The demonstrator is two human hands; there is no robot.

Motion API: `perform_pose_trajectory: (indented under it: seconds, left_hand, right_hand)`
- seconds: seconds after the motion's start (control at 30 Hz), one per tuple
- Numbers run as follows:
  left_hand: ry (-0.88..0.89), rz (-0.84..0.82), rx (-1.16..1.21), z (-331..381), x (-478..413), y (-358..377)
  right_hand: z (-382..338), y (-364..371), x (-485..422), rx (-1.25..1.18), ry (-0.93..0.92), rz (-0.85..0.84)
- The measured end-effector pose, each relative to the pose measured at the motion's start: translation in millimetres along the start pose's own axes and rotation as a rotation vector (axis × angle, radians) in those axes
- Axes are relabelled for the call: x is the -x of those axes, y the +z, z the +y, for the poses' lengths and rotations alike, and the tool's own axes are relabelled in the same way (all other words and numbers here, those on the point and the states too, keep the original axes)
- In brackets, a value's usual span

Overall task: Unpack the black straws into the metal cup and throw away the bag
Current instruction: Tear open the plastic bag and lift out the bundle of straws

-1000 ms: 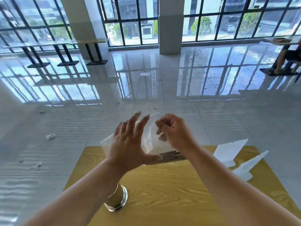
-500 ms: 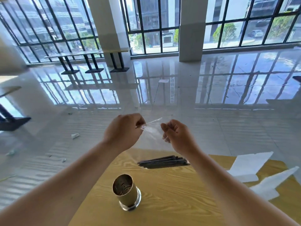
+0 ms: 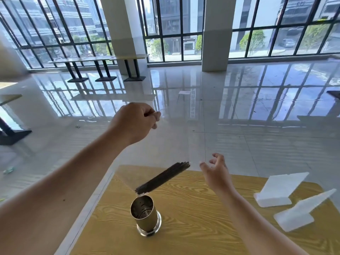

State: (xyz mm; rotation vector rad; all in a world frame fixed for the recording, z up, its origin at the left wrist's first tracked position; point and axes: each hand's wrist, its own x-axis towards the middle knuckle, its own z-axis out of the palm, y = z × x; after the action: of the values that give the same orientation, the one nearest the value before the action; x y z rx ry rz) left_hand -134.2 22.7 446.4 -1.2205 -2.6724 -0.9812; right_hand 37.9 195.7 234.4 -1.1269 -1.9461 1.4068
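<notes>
A wall of tall black-framed windows (image 3: 174,28) fills the view from 10 to 2 o'clock, letting in bright daylight. Two broad pale pillars (image 3: 121,34) stand before the glass at 11 and 1 o'clock. The glossy pale tiled floor (image 3: 239,116) mirrors the window grid. A row of tables on black pedestals (image 3: 99,58) stands at 11 o'clock, and another table (image 3: 9,97) shows at 9 o'clock. The yellow wood-grain worktop (image 3: 193,227) lies at 6 o'clock. Trees (image 3: 252,40) show outside.
</notes>
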Motion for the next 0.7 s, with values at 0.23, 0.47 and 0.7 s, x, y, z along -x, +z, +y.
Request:
perform_pose_trajectory:
  seconds: [0.23,0.47,0.7]
  left_hand:
    - [-0.034,0.007,0.336,-10.8,1.8,-37.3]
    - [-0.170,0.245,0.531,-74.9,-12.9,-82.5]
    - [-0.050,0.463,0.127,-161.5,-16.5,-105.3]
  right_hand:
    - [-7.3,37.0,13.6,-0.537,0.355,-0.396]
    - [-49.1,74.3,28.9,-0.932,0.314,-0.518]
    - [-95.5,105.9,19.7,-0.907,0.186,-0.354]
